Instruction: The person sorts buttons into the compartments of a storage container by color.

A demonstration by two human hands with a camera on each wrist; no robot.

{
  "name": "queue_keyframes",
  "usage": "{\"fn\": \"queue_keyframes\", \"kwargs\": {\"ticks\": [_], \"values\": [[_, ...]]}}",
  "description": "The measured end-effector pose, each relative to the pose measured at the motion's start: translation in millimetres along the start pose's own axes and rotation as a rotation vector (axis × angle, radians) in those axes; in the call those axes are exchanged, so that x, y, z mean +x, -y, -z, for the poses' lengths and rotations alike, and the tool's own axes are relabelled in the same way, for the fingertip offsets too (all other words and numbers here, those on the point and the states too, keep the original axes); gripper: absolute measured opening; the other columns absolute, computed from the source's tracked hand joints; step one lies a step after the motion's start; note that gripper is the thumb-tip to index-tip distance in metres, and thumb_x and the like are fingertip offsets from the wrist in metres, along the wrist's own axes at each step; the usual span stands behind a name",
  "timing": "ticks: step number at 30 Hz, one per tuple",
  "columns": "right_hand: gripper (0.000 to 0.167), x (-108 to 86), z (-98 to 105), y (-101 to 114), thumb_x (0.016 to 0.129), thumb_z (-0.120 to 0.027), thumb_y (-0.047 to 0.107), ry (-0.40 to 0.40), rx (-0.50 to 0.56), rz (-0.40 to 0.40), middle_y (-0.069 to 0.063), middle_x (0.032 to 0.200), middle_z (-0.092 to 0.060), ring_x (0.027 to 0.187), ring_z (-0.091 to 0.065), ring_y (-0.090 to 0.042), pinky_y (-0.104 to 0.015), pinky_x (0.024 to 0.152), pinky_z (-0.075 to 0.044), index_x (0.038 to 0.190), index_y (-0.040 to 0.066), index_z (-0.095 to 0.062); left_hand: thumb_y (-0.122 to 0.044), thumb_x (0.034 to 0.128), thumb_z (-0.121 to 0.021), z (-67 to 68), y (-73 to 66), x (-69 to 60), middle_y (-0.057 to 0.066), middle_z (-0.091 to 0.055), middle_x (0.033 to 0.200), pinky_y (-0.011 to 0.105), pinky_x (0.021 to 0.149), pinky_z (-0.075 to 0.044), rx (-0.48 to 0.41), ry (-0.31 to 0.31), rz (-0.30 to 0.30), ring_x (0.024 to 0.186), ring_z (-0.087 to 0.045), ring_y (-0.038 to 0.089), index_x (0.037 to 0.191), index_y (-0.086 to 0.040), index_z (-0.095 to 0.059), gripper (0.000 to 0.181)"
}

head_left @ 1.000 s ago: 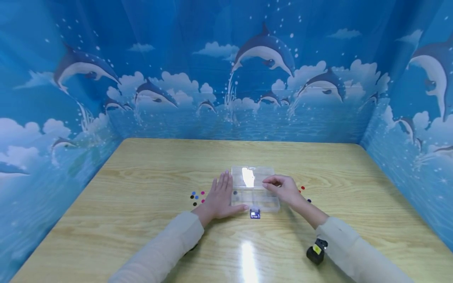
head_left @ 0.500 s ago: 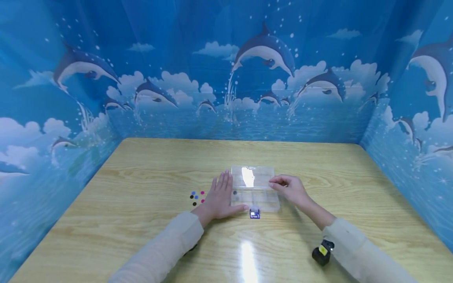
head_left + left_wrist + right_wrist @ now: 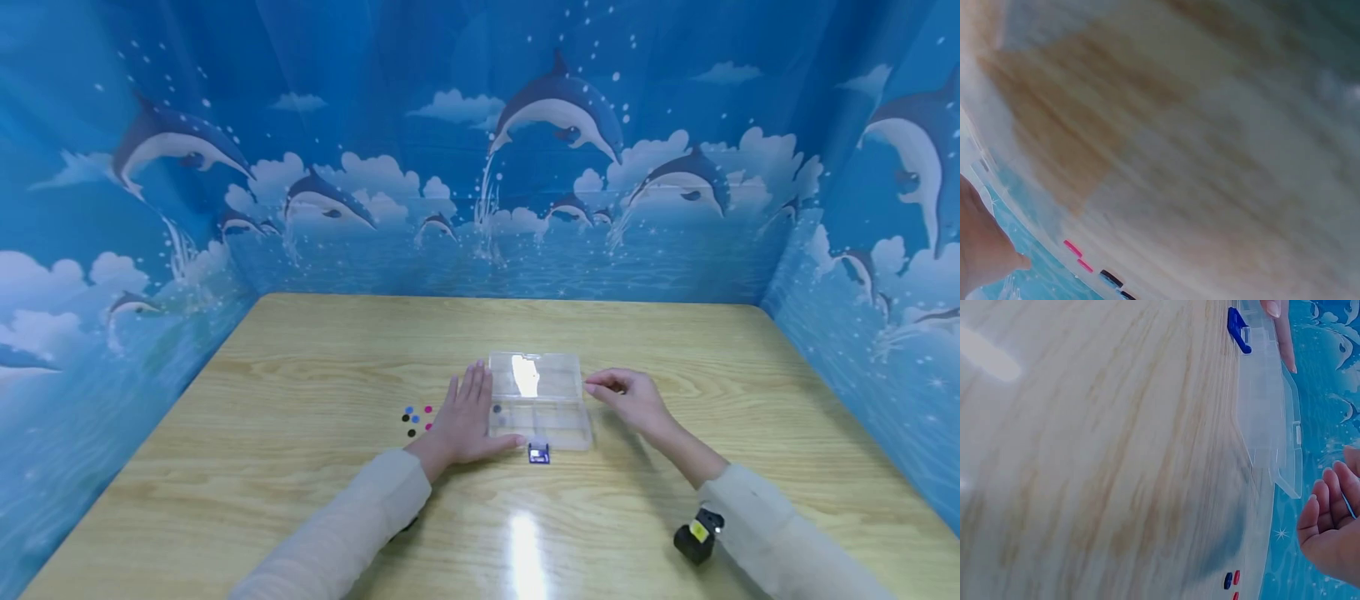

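A clear plastic box [image 3: 562, 429] with compartments stands with its lid [image 3: 551, 375] raised behind it; the right wrist view also shows the box [image 3: 1263, 400]. One dark disc [image 3: 497, 409] lies in its left part. My left hand [image 3: 462, 425] rests along the box's left side, fingers straight, thumb at the front edge near a blue latch [image 3: 538, 452]. Just right of the lid, my right hand [image 3: 630, 404] has thumb and forefinger brought together, with nothing visible between them. In the right wrist view the fingers of this hand [image 3: 1335, 531] are curled.
Several blue, black and pink discs [image 3: 416, 419] lie left of my left hand. Red discs [image 3: 1237, 577] and a dark blue one [image 3: 1228, 580] appear low in the right wrist view. A dolphin-print curtain [image 3: 375, 250] surrounds the wooden table [image 3: 337, 350].
My right hand has moved right, from over the box to beyond its right side, and now covers the discs that showed there. The left hand has stayed put.
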State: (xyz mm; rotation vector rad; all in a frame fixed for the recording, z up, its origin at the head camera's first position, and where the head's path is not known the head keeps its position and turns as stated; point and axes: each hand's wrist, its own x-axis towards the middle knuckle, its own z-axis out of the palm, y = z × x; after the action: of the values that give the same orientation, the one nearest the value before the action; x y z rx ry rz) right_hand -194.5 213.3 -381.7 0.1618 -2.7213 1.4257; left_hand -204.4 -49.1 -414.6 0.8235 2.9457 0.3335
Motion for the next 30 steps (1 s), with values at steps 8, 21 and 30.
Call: {"fn": "queue_keyframes", "kwargs": {"ticks": [8,21,30], "values": [[0.026,-3.5,8.4,-5.1,0.089,-0.062,0.017,-0.011,-0.008,-0.03,-0.015,0.094,-0.067,0.074,-0.051,-0.001,-0.018,0.06,-0.045,0.104,-0.005,-0.065,-0.07,0.0837,-0.04,1.3,0.3,2.6,0.021,0.002,0.155,0.048,0.117,-0.006,0.045,0.025,0.015,0.144,-0.003,0.035,0.147,0.004,-0.005,0.103],[0.032,-4.8,24.2,-15.5,0.091,-0.059,0.023,-0.022,-0.063,-0.07,-0.015,0.097,-0.066,0.073,-0.055,-0.009,-0.023,0.059,-0.046,0.11,-0.002,-0.064,-0.072,0.0836,-0.037,2.4,-0.3,3.6,0.021,0.003,0.155,0.049,0.117,-0.006,0.069,0.049,0.016,0.144,-0.002,0.035,0.147,0.004,-0.004,0.104],[0.032,-6.6,33.5,-27.8,0.091,-0.059,0.023,-0.004,-0.086,-0.072,-0.014,0.091,-0.067,0.072,-0.055,-0.005,-0.021,0.058,-0.045,0.108,-0.004,-0.063,-0.071,0.084,-0.039,0.6,0.0,3.4,0.02,0.004,0.155,0.048,0.117,-0.004,0.041,0.058,0.023,0.144,-0.001,0.034,0.147,0.004,-0.003,0.104]]}}
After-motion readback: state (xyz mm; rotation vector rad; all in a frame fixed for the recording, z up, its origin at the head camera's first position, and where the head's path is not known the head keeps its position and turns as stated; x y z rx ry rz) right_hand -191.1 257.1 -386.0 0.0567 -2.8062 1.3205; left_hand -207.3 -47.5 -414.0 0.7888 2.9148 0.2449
